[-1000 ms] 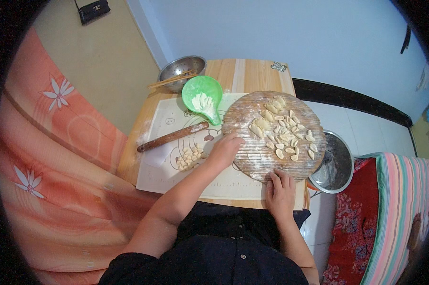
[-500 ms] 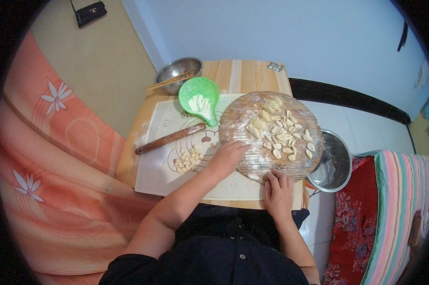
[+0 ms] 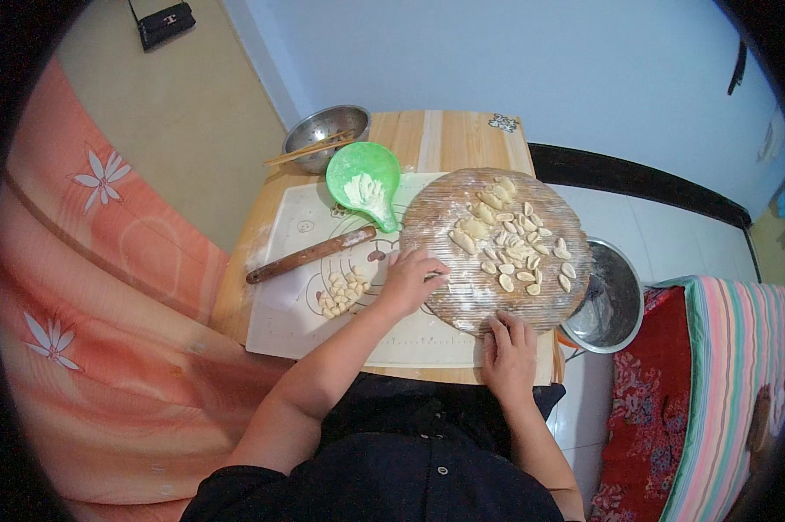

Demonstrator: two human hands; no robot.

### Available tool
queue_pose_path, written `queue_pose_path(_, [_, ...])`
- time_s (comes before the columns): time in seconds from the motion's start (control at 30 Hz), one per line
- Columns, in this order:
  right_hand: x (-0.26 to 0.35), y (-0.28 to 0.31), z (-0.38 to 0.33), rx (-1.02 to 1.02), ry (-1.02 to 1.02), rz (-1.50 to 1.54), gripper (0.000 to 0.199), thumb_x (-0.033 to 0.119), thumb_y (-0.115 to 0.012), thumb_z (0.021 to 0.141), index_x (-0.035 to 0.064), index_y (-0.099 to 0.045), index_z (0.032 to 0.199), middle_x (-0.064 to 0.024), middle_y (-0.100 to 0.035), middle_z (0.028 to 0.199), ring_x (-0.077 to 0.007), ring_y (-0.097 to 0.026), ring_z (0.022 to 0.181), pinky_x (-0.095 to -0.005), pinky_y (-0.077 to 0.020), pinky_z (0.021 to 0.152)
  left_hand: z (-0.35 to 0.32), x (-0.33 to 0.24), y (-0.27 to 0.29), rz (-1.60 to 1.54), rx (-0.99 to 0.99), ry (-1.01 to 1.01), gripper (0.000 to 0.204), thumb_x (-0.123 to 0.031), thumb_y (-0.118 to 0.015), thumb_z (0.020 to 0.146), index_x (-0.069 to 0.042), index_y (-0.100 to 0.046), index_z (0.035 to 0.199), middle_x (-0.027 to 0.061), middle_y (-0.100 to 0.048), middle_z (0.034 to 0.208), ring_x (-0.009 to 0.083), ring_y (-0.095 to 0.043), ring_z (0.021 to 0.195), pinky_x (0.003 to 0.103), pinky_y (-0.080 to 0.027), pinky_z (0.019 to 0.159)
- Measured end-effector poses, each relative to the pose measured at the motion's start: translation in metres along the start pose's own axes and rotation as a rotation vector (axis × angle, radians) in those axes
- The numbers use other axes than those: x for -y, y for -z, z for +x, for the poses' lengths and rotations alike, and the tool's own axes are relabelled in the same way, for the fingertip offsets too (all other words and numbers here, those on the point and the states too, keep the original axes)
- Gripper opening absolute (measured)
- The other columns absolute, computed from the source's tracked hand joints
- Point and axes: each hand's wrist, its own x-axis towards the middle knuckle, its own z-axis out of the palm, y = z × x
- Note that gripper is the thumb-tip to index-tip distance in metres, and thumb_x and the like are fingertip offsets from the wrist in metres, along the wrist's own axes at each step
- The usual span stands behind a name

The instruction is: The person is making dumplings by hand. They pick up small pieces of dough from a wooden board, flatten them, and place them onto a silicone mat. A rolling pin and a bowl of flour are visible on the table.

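A round, ridged wooden board [image 3: 462,300], dusted with flour, lies on the right half of the table. On it sit a short row of dumplings [image 3: 485,209] and many small oval dough pieces [image 3: 518,252]. My left hand [image 3: 410,283] is over the board's left edge, its fingers loosely bent and apart, with nothing seen in it. At the near edge of the board my right hand [image 3: 509,352] rests with its fingers laid on the rim. Left of my left hand, small cut dough lumps [image 3: 344,291] lie on a printed white mat [image 3: 275,326].
A wooden rolling pin [image 3: 310,254] lies across the mat. Behind it are a green scoop [image 3: 366,161] holding flour and a steel bowl [image 3: 301,135] with chopsticks [image 3: 310,148] across it. A metal basin [image 3: 627,326] stands right of the table, beside a striped cushion [image 3: 731,374].
My left hand has drawn slightly left and up along the board's edge, and its fingers have bent more. The right hand has stayed in place.
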Motion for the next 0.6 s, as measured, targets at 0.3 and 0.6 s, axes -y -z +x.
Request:
queue_pose_path(0.3, [0.0, 0.0, 0.001, 0.011, -0.017, -0.003, 0.032, 0.009, -0.064, 0.084, 0.002, -0.063, 0.115, -0.0135, -0.06, 0.12, -0.0351, -0.055, 0.112, -0.0459, -0.0447, 0.098, 0.015, -0.004, -0.008, 0.109, 0.054, 0.21, 0.053, -0.041, -0.079, 0.077, -0.021, -0.063, 0.123, 0.0141, -0.033, 0.15, 0.0407, -0.026, 0.138, 0.055, -0.017, 0.114])
queue_pose_path(0.6, [0.0, -0.001, 0.0, -0.025, 0.003, 0.012, 0.029, 0.004, -0.066, 0.082, 0.0026, -0.065, 0.111, -0.0136, -0.062, 0.116, -0.035, -0.058, 0.105, -0.0445, -0.0475, 0.092, 0.055, 0.011, 0.005, 0.158, 0.228, 0.38, 0.12, -0.052, -0.083, 0.068, -0.021, -0.01, 0.158, 0.0232, -0.001, 0.161, 0.0456, -0.003, 0.148, 0.058, -0.008, 0.118])
